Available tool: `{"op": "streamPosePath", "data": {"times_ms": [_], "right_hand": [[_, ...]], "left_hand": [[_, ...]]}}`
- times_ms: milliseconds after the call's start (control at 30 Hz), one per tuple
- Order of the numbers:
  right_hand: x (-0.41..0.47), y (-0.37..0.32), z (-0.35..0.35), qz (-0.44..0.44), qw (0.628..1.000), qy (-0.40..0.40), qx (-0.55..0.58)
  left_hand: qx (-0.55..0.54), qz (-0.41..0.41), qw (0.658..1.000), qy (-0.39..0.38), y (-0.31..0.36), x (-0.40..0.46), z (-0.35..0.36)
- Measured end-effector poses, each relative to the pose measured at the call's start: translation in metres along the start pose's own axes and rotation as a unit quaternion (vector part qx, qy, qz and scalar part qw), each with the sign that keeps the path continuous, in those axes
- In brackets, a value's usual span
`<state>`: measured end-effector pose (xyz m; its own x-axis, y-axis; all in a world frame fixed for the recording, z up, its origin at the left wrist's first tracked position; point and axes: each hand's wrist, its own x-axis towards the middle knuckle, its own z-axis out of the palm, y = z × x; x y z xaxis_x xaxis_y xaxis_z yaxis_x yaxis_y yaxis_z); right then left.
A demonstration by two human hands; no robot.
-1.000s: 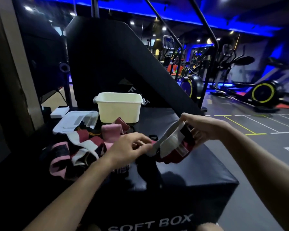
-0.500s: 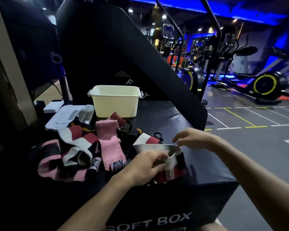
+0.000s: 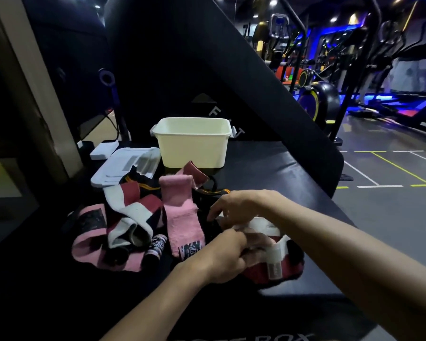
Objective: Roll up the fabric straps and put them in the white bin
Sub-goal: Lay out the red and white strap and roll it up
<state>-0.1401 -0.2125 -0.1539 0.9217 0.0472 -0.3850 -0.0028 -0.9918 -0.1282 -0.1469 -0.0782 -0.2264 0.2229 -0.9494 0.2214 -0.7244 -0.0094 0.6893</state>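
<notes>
Early stage: bin (image 3: 192,143) at the back of the box top shows nothing inside from here, and no finished rolls are visible. Left hand (image 3: 223,254) pinches the red-white strap (image 3: 273,264) at the front edge; right hand (image 3: 234,205) hovers over its far end, fingers loosely curled, grip unclear. The remaining straps (image 3: 133,222) lie unrolled in a heap left of the hands.

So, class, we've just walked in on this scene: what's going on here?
A person is working on a red, white and black fabric strap lying on a black padded box. The left hand grips the strap's near end, while the right hand reaches in over it with loosely curled fingers; whether it holds anything is unclear. More straps, pink and striped, lie in a pile to the left. The white bin stands behind them; no strap shows above its rim.
</notes>
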Motion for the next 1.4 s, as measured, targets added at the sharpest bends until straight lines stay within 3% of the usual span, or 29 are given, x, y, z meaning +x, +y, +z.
{"op": "streamPosePath", "data": {"times_ms": [133, 233, 400, 500, 600, 867, 967, 1067, 1167, 1300, 1400], "right_hand": [[-0.009, 0.022, -0.006, 0.009, 0.999, -0.001, 0.033], [-0.034, 0.058, -0.029, 0.045, 0.988, 0.072, 0.126], [-0.071, 0.144, -0.048, 0.126, 0.901, 0.255, 0.328], [-0.066, 0.180, -0.036, 0.173, 0.856, 0.304, 0.381], [-0.047, 0.199, -0.028, 0.193, 0.855, 0.291, 0.384], [0.004, 0.217, -0.052, 0.117, 0.816, 0.356, 0.440], [0.015, 0.228, -0.027, 0.205, 0.871, 0.290, 0.339], [0.018, 0.238, -0.001, 0.282, 0.922, 0.235, 0.123], [0.012, 0.228, -0.002, 0.228, 0.942, 0.228, 0.096], [-0.001, 0.198, -0.007, 0.179, 0.980, 0.060, 0.064], [-0.008, 0.175, 0.002, 0.185, 0.982, 0.025, -0.032]], "left_hand": [[0.025, 0.037, 0.999, -0.009, -0.004, 0.009, -0.004], [0.036, 0.047, 0.998, 0.024, -0.007, 0.020, -0.013], [0.031, 0.040, 0.991, 0.120, 0.010, 0.038, -0.040], [-0.049, 0.013, 0.998, 0.041, 0.021, 0.041, -0.046], [-0.083, -0.013, 0.995, -0.051, 0.025, 0.042, -0.045], [-0.020, -0.011, 0.995, -0.096, 0.017, 0.070, -0.041], [-0.014, -0.021, 0.994, -0.106, 0.018, 0.076, -0.033], [-0.027, -0.031, 0.993, -0.115, 0.020, 0.077, -0.026], [-0.023, -0.027, 0.992, -0.124, 0.021, 0.078, -0.022], [0.008, -0.013, 0.988, -0.156, 0.023, 0.075, -0.018], [0.016, -0.003, 0.985, -0.173, 0.027, 0.072, -0.012]]}}
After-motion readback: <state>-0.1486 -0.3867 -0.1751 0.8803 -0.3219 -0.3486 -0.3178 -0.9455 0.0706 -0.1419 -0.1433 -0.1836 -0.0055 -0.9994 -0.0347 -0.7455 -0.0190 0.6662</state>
